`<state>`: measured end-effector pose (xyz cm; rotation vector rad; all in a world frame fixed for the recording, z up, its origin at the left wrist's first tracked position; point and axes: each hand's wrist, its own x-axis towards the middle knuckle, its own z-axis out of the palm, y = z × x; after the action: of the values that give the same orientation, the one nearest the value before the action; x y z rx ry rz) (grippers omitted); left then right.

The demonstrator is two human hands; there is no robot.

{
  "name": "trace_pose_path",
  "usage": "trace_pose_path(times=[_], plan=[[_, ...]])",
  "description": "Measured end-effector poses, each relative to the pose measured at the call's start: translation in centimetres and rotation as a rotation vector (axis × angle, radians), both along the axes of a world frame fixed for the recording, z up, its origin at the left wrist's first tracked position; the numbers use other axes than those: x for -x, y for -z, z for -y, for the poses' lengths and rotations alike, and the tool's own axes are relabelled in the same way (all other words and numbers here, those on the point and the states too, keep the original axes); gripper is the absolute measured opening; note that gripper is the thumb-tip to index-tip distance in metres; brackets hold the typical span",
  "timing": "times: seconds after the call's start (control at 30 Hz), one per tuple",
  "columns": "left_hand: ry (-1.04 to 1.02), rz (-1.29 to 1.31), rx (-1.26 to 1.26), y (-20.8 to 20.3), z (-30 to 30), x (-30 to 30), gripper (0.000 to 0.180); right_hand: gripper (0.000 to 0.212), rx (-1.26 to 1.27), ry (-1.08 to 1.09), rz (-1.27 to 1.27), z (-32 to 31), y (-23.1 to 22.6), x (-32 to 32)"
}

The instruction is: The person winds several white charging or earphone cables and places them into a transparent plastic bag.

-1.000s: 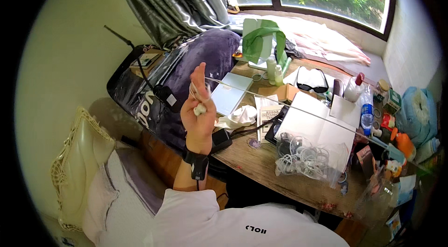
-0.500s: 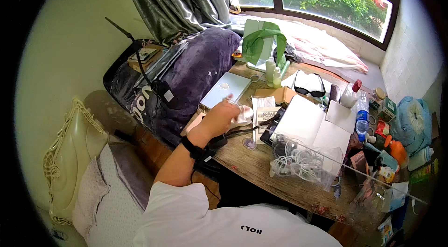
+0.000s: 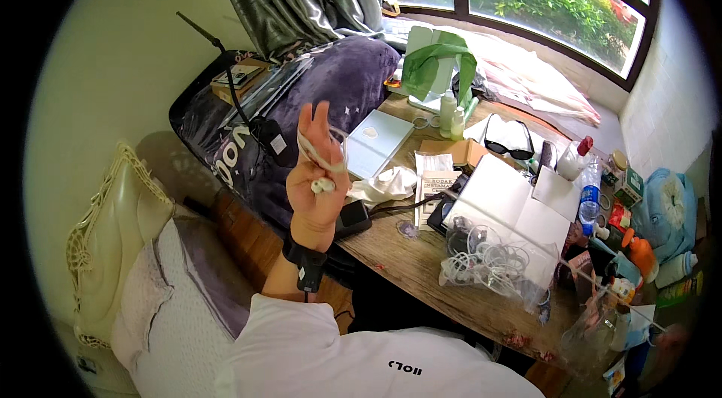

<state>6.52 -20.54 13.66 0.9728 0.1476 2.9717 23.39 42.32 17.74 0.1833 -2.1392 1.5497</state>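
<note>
Left hand [image 3: 317, 172] is up in the air over the near-left corner of the wooden desk [image 3: 421, 266], palm toward the camera, fingers curled round a white earphone cable [image 3: 320, 160]. Cable is looped across the fingers w/ an earbud [image 3: 323, 186] resting in the palm. So: grasping, not clenched hard. Right hand isn't in view, can't say what it's doing.

Risks, as I judge them:
- Loops look loose on the fingers. If the grip relaxes, the coil likely slips off and unwinds, or the bud drops to the floor between desk and bed.
- Tangled pile of white cables in clear bags [image 3: 489, 259] sits on the desk to the right, well apart from the hand. If the held cable lands there it prob gets knotted in w/ the rest.
- Crumpled white tissue [image 3: 387, 186] and a black box w/ a lead [image 3: 352, 216] lie just below the hand; a lowered loop could snag the lead.
- Desk is crowded: bottles [image 3: 449, 114], sunglasses [image 3: 510, 147], open notebook [image 3: 511, 202]. A wide sweep of the arm could knock smth over.
</note>
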Motion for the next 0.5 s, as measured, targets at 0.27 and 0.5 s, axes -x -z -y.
trace_pose_path(times=[0.27, 0.5], plan=[[-1.222, 0.259, 0.845, 2.9, -0.3, 1.8, 0.065, 0.011, -0.166, -0.192, -0.247, 2.6, 2.5, 0.1], [-1.063, -0.823, 2.173, 7.2, 0.8, 1.6, 0.043, 0.010, -0.148, -0.204, -0.393, 2.7, 0.7, -0.4]])
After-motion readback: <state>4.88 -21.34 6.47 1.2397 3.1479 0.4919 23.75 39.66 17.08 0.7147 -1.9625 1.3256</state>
